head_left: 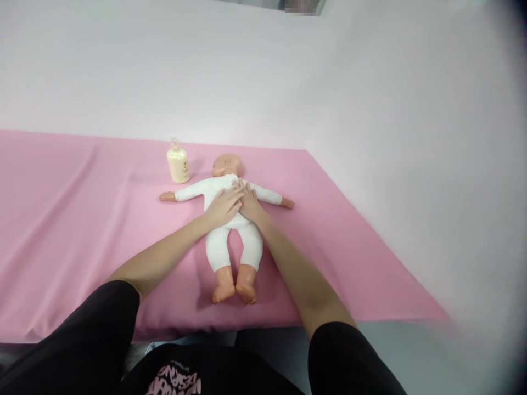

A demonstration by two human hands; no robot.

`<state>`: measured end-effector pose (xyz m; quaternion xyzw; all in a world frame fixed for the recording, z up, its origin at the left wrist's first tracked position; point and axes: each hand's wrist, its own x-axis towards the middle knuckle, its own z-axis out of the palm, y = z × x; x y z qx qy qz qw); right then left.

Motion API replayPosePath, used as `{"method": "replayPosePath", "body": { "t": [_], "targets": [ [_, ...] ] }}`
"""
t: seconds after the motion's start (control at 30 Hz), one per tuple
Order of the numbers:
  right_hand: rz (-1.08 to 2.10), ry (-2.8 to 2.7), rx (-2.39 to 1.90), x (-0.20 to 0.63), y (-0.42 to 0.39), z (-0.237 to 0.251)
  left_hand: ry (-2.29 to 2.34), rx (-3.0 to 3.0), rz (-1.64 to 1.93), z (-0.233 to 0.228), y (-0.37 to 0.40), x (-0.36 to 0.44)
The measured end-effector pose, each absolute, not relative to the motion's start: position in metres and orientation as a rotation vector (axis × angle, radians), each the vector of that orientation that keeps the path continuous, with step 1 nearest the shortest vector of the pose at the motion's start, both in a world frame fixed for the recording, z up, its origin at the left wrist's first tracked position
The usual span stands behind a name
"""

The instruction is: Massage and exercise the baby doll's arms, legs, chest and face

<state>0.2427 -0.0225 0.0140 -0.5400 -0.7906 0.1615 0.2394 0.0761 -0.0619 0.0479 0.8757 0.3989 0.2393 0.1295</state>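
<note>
A baby doll [218, 252] in a white cloth suit lies on its back, arms spread out and feet towards me. Its head is turned to the left. My left hand [224, 206] lies flat on the doll's belly and chest, fingers stretched and pointing up to the right. Beside it, my right hand [250, 203] rests on the right half of the torso with its fingers extended towards the doll's neck. The fingertips of both hands meet or overlap near the middle of the chest. Neither hand grips anything.
A pump bottle [178, 165] of pale yellow liquid stands upright left of the doll's head. Under everything is a pink sheet [82, 219], wrinkled on the left, covering the table. White walls [164, 71] rise behind and to the right.
</note>
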Motion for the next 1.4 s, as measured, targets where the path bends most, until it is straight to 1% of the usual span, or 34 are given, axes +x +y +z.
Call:
{"method": "replayPosePath", "body": {
  "t": [0.07, 0.2, 0.3, 0.43, 0.57, 0.7, 1.0, 1.27, 1.4],
  "targets": [
    [0.381, -2.201, -1.499, 0.236, -0.028, 0.017, 1.35, 2.436, 0.659, 0.042, -0.047, 0.065],
    [0.313, -2.262, -1.577, 0.221, -0.042, 0.027, 1.515, 2.354, 0.671, 0.034, -0.035, 0.054],
    [0.33, -2.315, -1.56, 0.211, -0.051, 0.032, 1.608, 2.284, 0.695, 0.031, -0.032, 0.05],
    [0.386, -2.398, -1.43, 0.202, -0.058, 0.036, 1.698, 2.217, 0.739, 0.024, -0.024, 0.044],
    [0.434, -2.417, -1.329, 0.205, -0.054, 0.039, 1.692, 2.195, 0.788, 0.016, -0.015, 0.039],
    [0.435, -2.324, -1.284, 0.223, -0.039, 0.035, 1.655, 2.202, 0.827, 0.012, -0.013, 0.039],
    [0.499, -2.032, -1.46, 0.256, -0.009, 0.011, 1.651, 2.203, 0.831, 0.012, -0.013, 0.042],
    [0.371, -1.947, -1.513, 0.269, -0.001, 0.001, 1.662, 2.285, 0.945, 0.009, -0.011, 0.038],
    [0.321, -1.938, -1.559, 0.271, 0.0, 0.001, 1.659, 2.367, 0.938, 0.013, -0.014, 0.037]
  ]
}}
